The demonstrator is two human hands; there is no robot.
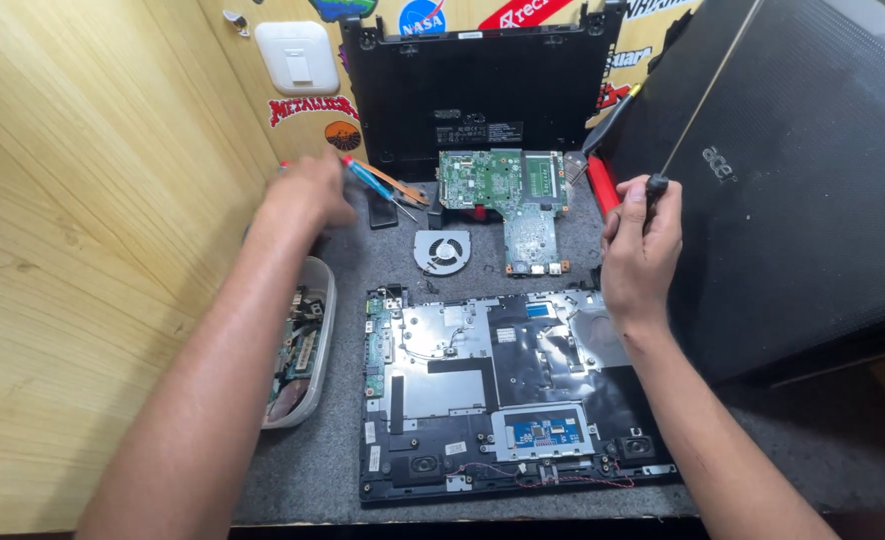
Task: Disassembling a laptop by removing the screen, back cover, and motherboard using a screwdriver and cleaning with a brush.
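Gripping screwdriver (655, 187) over opened laptop (503, 395)

The tabletop (313, 470) is speckled grey, the wall panel (73, 250) pale yellow woodgrain. The motherboard (508, 195) is green, the opened laptop base (508, 395) black and silver with a blue touchpad board (545, 432). The screwdriver (373, 182) is blue with a red tip, the bottom cover (473, 85) black.
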